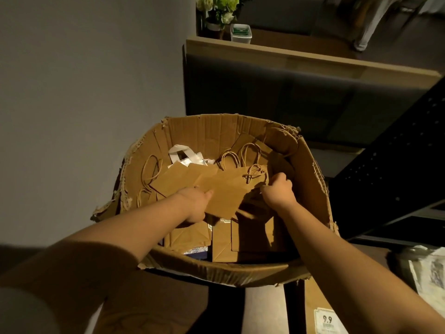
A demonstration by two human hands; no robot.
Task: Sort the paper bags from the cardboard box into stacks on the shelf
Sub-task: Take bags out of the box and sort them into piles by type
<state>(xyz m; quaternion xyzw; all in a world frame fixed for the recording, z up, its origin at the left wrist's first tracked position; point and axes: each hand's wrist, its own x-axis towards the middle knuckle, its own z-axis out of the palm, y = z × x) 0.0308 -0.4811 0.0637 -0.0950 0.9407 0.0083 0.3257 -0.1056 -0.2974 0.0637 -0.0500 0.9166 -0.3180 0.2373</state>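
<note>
A torn cardboard box (pixel 310 189) stands open in front of me, filled with flat brown paper bags with twine handles. My left hand (pixel 196 203) grips the left side of a small bunch of brown bags (pixel 224 189) lifted above the pile, thumb on top. My right hand (pixel 279 189) holds the right end of the same bunch, near its handles (pixel 255 174), fingers curled. More brown bags (pixel 248 235) lie flat at the box's near side. A white bag (pixel 183 154) with a ribbon handle sticks up at the back left.
A dark shelf unit (pixel 397 169) with perforated sides stands to the right. Behind the box is a wood-topped counter (pixel 289 56) with flowers (pixel 221 10) and a white container (pixel 240 32). A printed bag (pixel 431 273) lies at lower right. A grey wall fills the left.
</note>
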